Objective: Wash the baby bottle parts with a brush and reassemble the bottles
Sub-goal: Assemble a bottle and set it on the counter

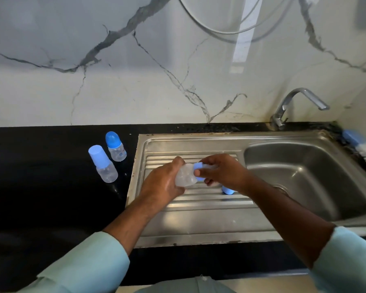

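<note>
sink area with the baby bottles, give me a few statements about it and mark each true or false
1. The left hand holds a clear bottle over the sink's ribbed drainboard. True.
2. The right hand is resting empty in the basin. False: it grips the blue collar at the bottle's neck.
3. Two capped bottles stand on the black counter, one with a domed cap, one with a pale flat-topped cap. True.
4. Water is running from the tap. False: no stream is visible.
5. The brush lies in the basin. False: it lies at the sink's far right edge.
</note>
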`<state>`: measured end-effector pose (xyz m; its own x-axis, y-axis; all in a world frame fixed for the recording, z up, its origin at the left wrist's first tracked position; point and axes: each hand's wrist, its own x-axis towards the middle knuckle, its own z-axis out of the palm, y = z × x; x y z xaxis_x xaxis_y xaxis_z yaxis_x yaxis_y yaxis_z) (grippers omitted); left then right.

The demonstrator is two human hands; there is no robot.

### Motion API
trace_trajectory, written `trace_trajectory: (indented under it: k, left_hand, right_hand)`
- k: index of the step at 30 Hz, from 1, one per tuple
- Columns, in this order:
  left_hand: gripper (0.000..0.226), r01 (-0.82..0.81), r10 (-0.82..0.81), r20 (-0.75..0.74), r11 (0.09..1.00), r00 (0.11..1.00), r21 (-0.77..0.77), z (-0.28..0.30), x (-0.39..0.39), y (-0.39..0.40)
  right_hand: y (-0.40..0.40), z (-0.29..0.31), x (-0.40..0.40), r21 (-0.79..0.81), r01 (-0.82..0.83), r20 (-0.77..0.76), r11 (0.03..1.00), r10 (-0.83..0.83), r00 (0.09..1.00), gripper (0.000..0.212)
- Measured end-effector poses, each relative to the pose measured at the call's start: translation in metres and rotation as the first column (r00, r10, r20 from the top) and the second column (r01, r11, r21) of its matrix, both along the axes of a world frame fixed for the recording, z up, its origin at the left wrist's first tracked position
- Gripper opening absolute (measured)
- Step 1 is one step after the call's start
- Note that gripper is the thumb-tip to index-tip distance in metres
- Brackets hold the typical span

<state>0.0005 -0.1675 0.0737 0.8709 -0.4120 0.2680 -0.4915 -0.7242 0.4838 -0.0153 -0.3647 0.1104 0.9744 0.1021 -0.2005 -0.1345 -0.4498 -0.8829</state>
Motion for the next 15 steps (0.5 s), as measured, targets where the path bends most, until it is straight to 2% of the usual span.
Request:
trace_trajectory:
  k: [2,4,6,7,9,11,12,13,15]
  left_hand:
    - [0.056,0.011,-0.018,0.139,0.999,0.99,0.045,-0.005,0.001,-0.011]
    - [0.057,-0.007,-0.029,0.299,0.993,0.954,0.117,-0.013,0.001,-0.024]
    - [0.06,0.004,-0.047,0.308,0.99,0.95,0.138,-0.021,-0.001,-0.03]
    - [0.061,0.008,-0.04,0.255,0.992,0.966,0.125,-0.023,-0.001,-0.033]
    - [0.065,0.008,-0.008,0.015,0.999,1.0,0.031,-0.025,0.001,-0.038]
    - [0.073,0.019,-0.038,-0.252,0.997,0.967,-0.078,-0.025,0.009,-0.042]
    - [0.076,0.025,-0.05,-0.294,0.996,0.954,-0.086,-0.027,0.012,-0.043]
    - [0.077,0.03,-0.046,-0.275,0.998,0.96,-0.062,-0.029,0.013,-0.046]
    - [0.074,-0.015,0.016,-0.082,1.0,0.996,0.02,-0.037,0.01,-0.054]
  right_hand:
    - [0.0,-0.007,-0.001,0.147,0.127,-0.095,0.981,-0.114,0.989,0.033]
    - [-0.008,-0.007,0.0,0.293,0.294,-0.335,0.91,-0.191,0.923,0.037]
    - [-0.017,-0.003,0.003,0.253,0.288,-0.429,0.923,-0.16,0.889,0.04]
    - [-0.024,-0.003,0.006,0.183,0.222,-0.386,0.958,-0.138,0.912,0.042]
    - [-0.038,-0.006,0.009,-0.042,0.066,-0.14,0.997,-0.071,0.988,0.039]
    - [-0.049,-0.012,0.01,-0.288,-0.066,0.124,0.955,0.106,0.987,0.042]
    - [-0.052,-0.017,0.011,-0.362,-0.103,0.191,0.927,0.182,0.965,0.046]
    - [-0.052,-0.022,0.011,-0.392,-0.105,0.218,0.914,0.203,0.955,0.045]
    - [-0.05,-0.029,0.014,-0.292,-0.045,0.163,0.955,0.096,0.982,0.038]
